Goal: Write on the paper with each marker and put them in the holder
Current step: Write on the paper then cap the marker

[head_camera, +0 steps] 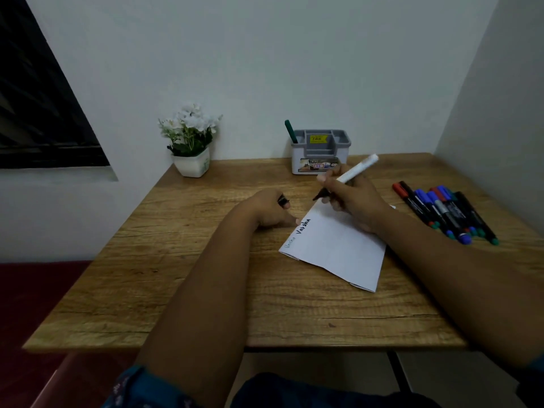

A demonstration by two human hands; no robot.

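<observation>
A folded white paper (338, 248) lies on the wooden table (206, 290), with a faint green word and a bold black word along its left edge. My right hand (350, 198) grips a white-bodied black marker (357, 169), its uncapped tip just above the paper's far corner. My left hand (270, 210) rests at the paper's left edge, fingertips touching it, with the black marker cap (283, 200) held between its fingers. The grey and white holder (321, 151) stands at the back with one green marker (290, 131) in its left compartment.
Several capped markers (447, 212), red, blue, green and black, lie in a row at the table's right side. A white pot of white flowers (191, 142) stands at the back left. Walls close in behind and to the right.
</observation>
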